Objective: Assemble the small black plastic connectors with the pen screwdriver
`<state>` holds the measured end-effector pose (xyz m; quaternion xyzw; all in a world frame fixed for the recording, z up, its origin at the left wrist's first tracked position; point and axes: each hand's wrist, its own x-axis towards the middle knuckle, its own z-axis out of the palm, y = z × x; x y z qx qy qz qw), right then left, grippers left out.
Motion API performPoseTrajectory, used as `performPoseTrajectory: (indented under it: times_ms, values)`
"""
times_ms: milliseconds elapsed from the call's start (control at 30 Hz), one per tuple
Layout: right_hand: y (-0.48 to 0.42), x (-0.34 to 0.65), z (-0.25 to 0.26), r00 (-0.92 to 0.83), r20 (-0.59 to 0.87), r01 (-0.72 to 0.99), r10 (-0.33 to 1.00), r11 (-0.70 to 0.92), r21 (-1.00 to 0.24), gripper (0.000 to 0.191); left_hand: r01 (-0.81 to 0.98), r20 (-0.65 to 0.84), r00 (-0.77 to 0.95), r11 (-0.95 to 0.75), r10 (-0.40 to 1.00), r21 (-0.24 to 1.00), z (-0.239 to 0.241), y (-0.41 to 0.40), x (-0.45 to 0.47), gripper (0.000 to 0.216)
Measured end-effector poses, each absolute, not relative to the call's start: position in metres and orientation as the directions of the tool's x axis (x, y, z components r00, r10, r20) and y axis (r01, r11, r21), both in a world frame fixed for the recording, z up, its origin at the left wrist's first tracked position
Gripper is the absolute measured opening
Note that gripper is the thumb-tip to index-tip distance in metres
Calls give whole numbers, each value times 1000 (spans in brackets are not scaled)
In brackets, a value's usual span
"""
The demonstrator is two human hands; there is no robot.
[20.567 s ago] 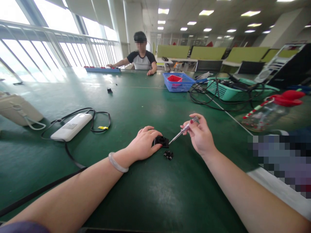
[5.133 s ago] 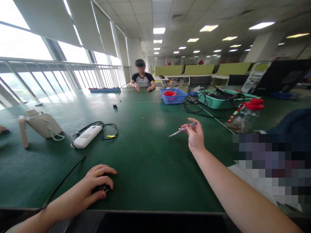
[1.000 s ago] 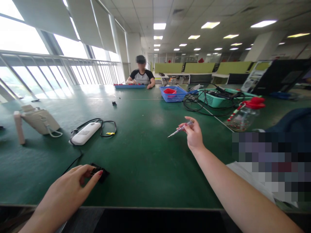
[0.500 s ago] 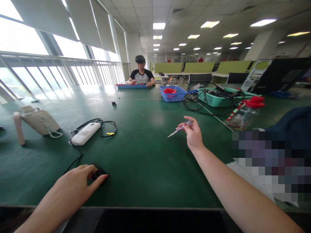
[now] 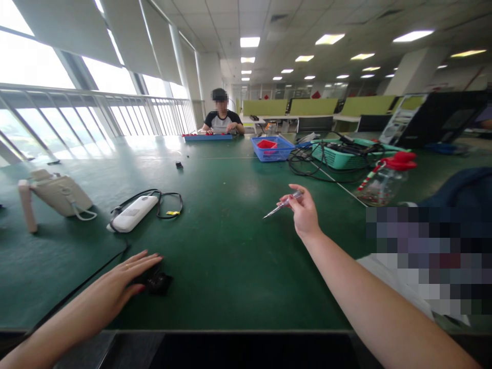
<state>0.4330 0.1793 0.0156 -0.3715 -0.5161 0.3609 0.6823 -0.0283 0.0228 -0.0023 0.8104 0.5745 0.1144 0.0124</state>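
My right hand (image 5: 305, 211) is closed around the clear handle of a slim screwdriver (image 5: 282, 206), its metal tip pointing down and left above the green table (image 5: 223, 266). Low on the left, my left hand (image 5: 128, 277) has its fingers stretched out beside a small black object (image 5: 159, 283), whose kind I cannot make out. That object lies on the table, partly covered by the fingers. Whether the fingertips still touch it, I cannot tell.
A white power bank (image 5: 134, 213) with a black cable lies at left, near a beige bag-like case (image 5: 63, 195). Blue (image 5: 271, 152) and green baskets (image 5: 334, 156), tangled cables and a red-topped jar (image 5: 384, 184) stand at right. Across the table sits a person (image 5: 222, 120).
My left hand has opened and let go of the small black object, drawing slightly to its left. The right hand holds the screwdriver nearly still.
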Motion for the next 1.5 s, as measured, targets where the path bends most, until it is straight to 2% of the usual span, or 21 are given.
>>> performPoseTrajectory:
  times_ms: [133, 267, 367, 467, 567, 833, 1267, 1433, 1500]
  values:
    - [179, 433, 15, 206, 445, -103, 872, 471, -876, 27, 938, 165, 262, -291, 951, 188, -5, 23, -26, 42]
    - [179, 433, 15, 208, 450, -93, 869, 475, -875, 27, 956, 282, 138, -203, 949, 214, 9, 14, -12, 45]
    - [180, 433, 14, 207, 449, -96, 869, 475, -875, 28, 925, 322, 227, -307, 919, 225, 20, 3, 2, 43]
    - [181, 432, 14, 208, 447, -106, 870, 474, -874, 27, 887, 288, 359, -421, 888, 193, 24, -5, 15, 41]
    - [180, 432, 15, 208, 446, -119, 871, 475, -872, 27, 877, 223, 413, -452, 883, 165, 22, -5, 22, 40]
    - [177, 432, 17, 194, 451, -102, 871, 475, -874, 26, 917, 226, 346, -379, 911, 124, 10, 2, 18, 48]
    - [175, 431, 18, 196, 437, -89, 878, 459, -884, 25, 910, 181, 341, -373, 922, 183, 15, 6, 18, 46]
    - [174, 431, 19, 188, 427, -98, 884, 450, -888, 25, 909, 102, 338, -353, 935, 223, 16, 6, 21, 41]
    - [176, 431, 17, 191, 434, -98, 880, 457, -884, 26, 908, 92, 331, -343, 939, 239, 17, 6, 22, 47]
